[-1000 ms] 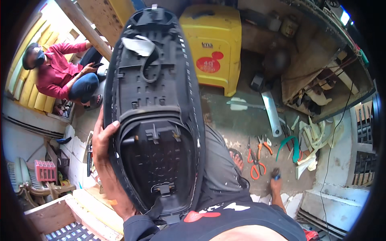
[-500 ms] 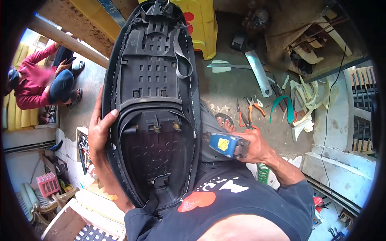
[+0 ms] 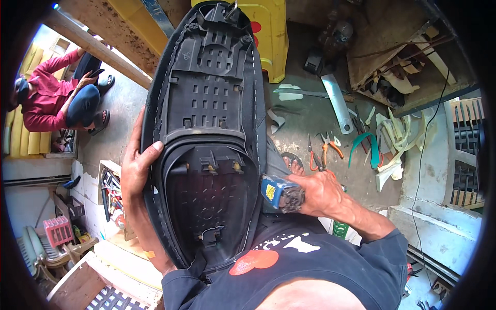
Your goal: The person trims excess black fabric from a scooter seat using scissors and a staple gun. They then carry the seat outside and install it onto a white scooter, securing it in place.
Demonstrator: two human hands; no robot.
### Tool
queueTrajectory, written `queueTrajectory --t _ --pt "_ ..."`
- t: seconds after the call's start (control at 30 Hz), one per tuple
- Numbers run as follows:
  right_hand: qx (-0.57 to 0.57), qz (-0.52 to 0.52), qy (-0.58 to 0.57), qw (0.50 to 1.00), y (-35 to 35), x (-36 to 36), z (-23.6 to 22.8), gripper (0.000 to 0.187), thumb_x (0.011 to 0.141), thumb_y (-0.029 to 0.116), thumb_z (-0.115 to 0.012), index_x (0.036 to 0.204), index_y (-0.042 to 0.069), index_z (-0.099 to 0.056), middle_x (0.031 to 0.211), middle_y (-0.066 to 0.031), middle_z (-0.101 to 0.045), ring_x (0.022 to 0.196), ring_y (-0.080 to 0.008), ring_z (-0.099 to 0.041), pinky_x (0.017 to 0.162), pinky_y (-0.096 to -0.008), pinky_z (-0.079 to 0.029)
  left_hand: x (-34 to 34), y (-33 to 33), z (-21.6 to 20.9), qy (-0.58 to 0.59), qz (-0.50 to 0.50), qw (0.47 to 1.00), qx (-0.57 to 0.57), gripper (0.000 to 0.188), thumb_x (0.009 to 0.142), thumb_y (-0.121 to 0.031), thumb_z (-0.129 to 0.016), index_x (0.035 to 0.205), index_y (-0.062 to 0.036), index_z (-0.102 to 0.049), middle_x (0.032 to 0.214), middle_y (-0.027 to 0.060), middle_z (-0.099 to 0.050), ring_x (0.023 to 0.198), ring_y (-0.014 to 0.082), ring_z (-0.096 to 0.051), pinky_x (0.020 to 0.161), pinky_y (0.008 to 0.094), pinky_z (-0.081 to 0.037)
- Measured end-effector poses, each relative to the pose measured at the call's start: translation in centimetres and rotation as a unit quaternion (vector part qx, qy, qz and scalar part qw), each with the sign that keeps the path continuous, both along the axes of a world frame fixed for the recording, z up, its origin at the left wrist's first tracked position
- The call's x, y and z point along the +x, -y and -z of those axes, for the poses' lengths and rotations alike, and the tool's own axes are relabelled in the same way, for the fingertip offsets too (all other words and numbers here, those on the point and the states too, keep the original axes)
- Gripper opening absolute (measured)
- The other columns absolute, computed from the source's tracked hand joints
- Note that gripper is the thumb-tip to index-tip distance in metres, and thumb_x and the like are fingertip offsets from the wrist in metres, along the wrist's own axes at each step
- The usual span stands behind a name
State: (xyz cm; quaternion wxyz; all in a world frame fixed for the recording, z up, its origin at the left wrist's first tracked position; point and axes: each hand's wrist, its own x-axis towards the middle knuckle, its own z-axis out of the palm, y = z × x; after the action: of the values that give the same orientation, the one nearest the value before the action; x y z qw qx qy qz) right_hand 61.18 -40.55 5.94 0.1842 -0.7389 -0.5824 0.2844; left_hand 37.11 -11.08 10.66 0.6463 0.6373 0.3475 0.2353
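A long black motorcycle seat (image 3: 206, 124) lies underside up on my lap, its ribbed plastic base facing me. A line of pale staples or stitches follows the rim of its cover. My left hand (image 3: 138, 168) grips the seat's left side, thumb over the rim and fingers underneath. In my right hand (image 3: 325, 194) is a blue staple gun (image 3: 276, 194) with a yellow label, its front end close to the seat's right rim. I cannot tell whether it touches. The fingers of that hand are partly hidden behind the tool.
Pliers (image 3: 330, 144), a flat metal bar (image 3: 337, 103), a green strip (image 3: 364, 150) and pale scraps (image 3: 395, 139) lie on the floor at right. A yellow stool (image 3: 276, 41) stands ahead. Someone in a red top (image 3: 49, 98) sits at far left. A tool box (image 3: 111, 191) is beside my left arm.
The staple gun has moved left and turned toward the seat's right rim. A grey strap that lay across the base has slipped off to the right. My left hand keeps its grip.
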Motion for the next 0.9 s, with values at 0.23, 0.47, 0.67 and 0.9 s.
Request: queueTrajectory --t 0.23,0.47,0.67,0.9 --pt "-0.053 -0.009 0.015 0.998 -1.5 0.3 -0.1 0.042 0.071 0.014 -0.076 0.113 0.006 -0.071 0.079 -0.0259 -0.071 0.077 -0.0443 -0.071 0.071 -0.0525 -0.057 0.5 0.2 -0.3 0.008 0.022 0.999 0.043 0.083 0.087 -0.01 -0.065 0.16 -0.0001 -0.027 0.157 0.0194 -0.041 0.142 0.028 -0.046 0.119 0.0366 -0.034" --pt "-0.076 0.191 -0.209 0.956 8.2 7.2 9.5 0.044 0.075 0.015 -0.077 0.116 0.004 -0.067 0.098 -0.0191 -0.075 0.09 -0.0348 -0.073 0.084 -0.0423 -0.057 -2.0 -1.8 1.6 -0.035 -0.003 0.999 -0.007 0.083 0.089 -0.015 -0.066 0.161 -0.0007 -0.026 0.153 0.0182 -0.045 0.137 0.0267 -0.05 0.116 0.0363 -0.037" --pt "-0.179 0.465 0.125 0.858 20.0 5.7 24.9 0.053 0.08 0.01 -0.07 0.13 0.001 -0.058 0.109 -0.021 -0.071 0.102 -0.0405 -0.068 0.09 -0.0479 -0.053 -5.3 -3.6 3.6 -0.079 0.011 0.996 -0.026 0.085 0.092 -0.017 -0.067 0.163 -0.0047 -0.022 0.153 0.0176 -0.045 0.136 0.0256 -0.05 0.115 0.0367 -0.039" --pt "-0.106 0.409 0.175 0.889 20.8 1.9 29.3 0.054 0.081 0.009 -0.071 0.131 0.002 -0.053 0.12 -0.0285 -0.055 0.113 -0.0471 -0.055 0.1 -0.0502 -0.046 0.0 0.6 -0.2 -0.384 -0.079 0.767 0.507 0.044 0.102 -0.013 -0.057 0.144 -0.0033 -0.051 0.131 0.0185 -0.059 0.122 0.0341 -0.058 0.106 0.0429 -0.044"
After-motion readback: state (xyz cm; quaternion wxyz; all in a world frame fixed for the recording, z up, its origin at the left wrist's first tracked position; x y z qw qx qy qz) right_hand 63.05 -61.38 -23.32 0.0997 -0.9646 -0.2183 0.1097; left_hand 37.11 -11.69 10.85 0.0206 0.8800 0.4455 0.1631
